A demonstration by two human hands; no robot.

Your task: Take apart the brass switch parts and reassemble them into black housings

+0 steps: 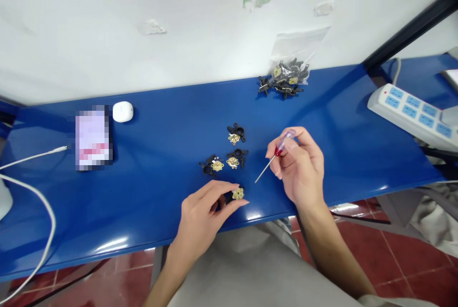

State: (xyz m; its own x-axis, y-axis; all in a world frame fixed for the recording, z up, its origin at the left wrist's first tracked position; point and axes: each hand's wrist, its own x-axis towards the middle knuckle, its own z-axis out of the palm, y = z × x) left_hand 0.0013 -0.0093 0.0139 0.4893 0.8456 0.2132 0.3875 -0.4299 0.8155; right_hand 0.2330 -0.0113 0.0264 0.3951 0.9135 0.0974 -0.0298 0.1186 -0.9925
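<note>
Near the front edge of the blue table, my left hand (203,211) pinches a small round brass-coloured part (238,194) between thumb and fingers. To its right, my right hand (300,168) is closed round a screwdriver (285,142) with a clear and red handle; its thin shaft points down and left, its tip apart from the brass part. Just beyond my left hand lie three small groups of black pieces with brass discs: one at the left (216,165), one in the middle (233,162) and one farther back (234,138).
Against the wall, a clear bag (291,70) of black and brass parts rests by loose black parts (286,89). A white power strip (411,111) is at the right. At the left are a phone (93,137), a white case (122,111) and a white cable (36,158) on the blue table (161,135).
</note>
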